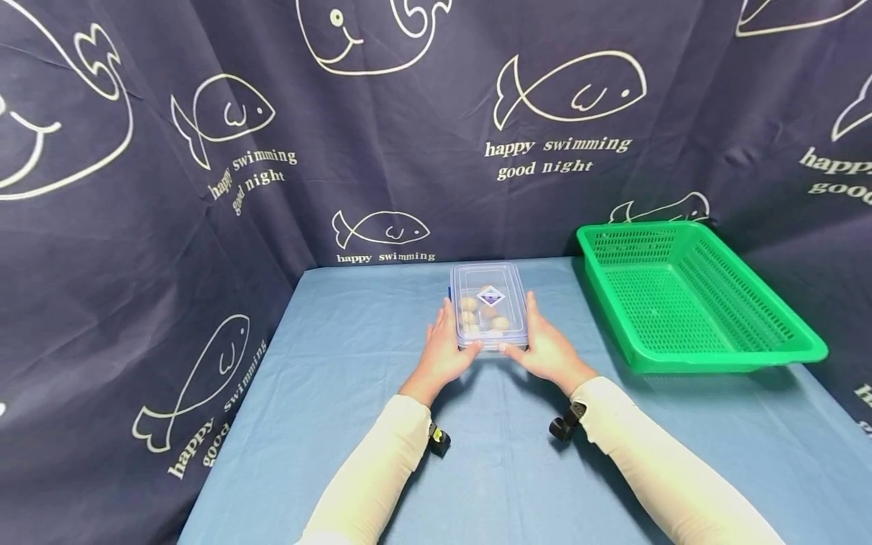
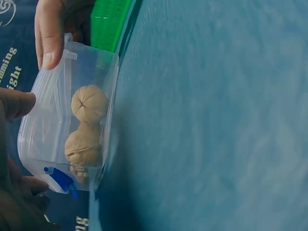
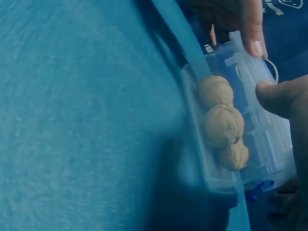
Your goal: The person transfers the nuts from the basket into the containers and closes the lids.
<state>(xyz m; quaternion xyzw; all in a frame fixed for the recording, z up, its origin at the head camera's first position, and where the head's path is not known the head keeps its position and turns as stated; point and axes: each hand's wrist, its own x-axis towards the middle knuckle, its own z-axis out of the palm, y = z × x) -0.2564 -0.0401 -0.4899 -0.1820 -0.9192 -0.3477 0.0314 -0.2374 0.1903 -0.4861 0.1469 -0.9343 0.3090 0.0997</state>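
Observation:
A clear plastic lidded box (image 1: pixel 477 274) with a diamond-shaped label (image 1: pixel 490 296) sits between my two hands near the far side of the table. Several tan walnuts (image 2: pixel 90 104) show through its wall. My left hand (image 1: pixel 443 352) grips the box's left side, thumb at the near lid edge. On the opposite side my right hand (image 1: pixel 550 354) holds it the same way. A blue clip (image 2: pixel 61 179) at one end of the box hangs out from the wall in the left wrist view. Whether the box's base touches the table, I cannot tell.
A green perforated plastic basket (image 1: pixel 722 357) stands to the right on the blue tablecloth (image 1: pixel 327 393). Dark curtains (image 1: pixel 422 151) printed with white fish and lettering hang behind and on both sides. Black wrist cameras (image 1: pixel 562 428) are strapped under both cuffs.

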